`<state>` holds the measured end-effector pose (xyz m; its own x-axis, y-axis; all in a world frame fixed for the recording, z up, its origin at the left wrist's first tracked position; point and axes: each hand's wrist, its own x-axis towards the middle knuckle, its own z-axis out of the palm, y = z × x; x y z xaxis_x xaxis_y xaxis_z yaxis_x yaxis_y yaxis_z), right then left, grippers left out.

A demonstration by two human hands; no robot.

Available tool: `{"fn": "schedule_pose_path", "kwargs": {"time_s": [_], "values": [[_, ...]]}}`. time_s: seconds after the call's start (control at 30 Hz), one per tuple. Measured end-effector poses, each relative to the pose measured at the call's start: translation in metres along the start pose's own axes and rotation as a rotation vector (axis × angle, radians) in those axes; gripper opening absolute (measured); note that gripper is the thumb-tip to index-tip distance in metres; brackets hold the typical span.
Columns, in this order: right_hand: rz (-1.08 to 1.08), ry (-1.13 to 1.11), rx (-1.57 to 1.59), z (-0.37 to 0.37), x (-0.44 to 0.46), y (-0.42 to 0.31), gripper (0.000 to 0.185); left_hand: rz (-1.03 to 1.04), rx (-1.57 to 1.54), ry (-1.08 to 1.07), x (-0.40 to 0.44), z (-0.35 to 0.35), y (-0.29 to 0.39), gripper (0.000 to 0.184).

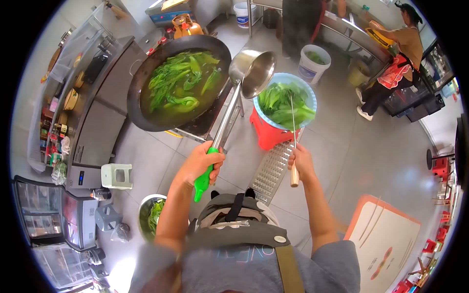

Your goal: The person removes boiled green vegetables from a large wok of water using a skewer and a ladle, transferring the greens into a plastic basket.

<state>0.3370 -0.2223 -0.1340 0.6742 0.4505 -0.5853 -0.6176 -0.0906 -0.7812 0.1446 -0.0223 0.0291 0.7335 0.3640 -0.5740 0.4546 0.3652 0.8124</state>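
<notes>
My left hand (199,166) is closed round the green grip of a long-handled steel ladle (260,75). The ladle's bowl hangs between the wok and the basket. In the dark wok (136,105), leafy greens (171,78) lie in yellowish liquid. My right hand (303,163) grips the wooden handle of a thin metal-shafted utensil (293,117); its far end is lost among the leafy greens (281,100), so its kind is unclear. Those greens fill a light-blue basket (311,90) standing on a red stool (266,132).
A white bucket (312,71) stands behind the basket. Below it, a perforated metal drain cover (273,171) runs along the floor. A bowl of greens (142,215) and a pale stool (116,176) are at left; a table (391,234) is at right. Another person (405,53) works at the back counter.
</notes>
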Motion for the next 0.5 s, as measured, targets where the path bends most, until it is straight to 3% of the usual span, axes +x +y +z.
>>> {"fn": "schedule_pose_path", "kwargs": {"time_s": [0.1, 0.4, 0.5], "values": [[-0.233, 0.104, -0.586, -0.018, 0.003, 0.019, 0.038, 0.02, -0.018, 0.001, 0.007, 0.0, -0.001, 0.013], [-0.289, 0.195, -0.658, -0.048, -0.003, 0.047, 0.037, 0.025, -0.062, 0.024, -0.008, -0.009, -0.001, 0.013], [-0.244, 0.206, -0.522, -0.042, -0.012, 0.04, 0.036, 0.044, -0.095, 0.017, -0.014, -0.015, 0.001, 0.013]]}}
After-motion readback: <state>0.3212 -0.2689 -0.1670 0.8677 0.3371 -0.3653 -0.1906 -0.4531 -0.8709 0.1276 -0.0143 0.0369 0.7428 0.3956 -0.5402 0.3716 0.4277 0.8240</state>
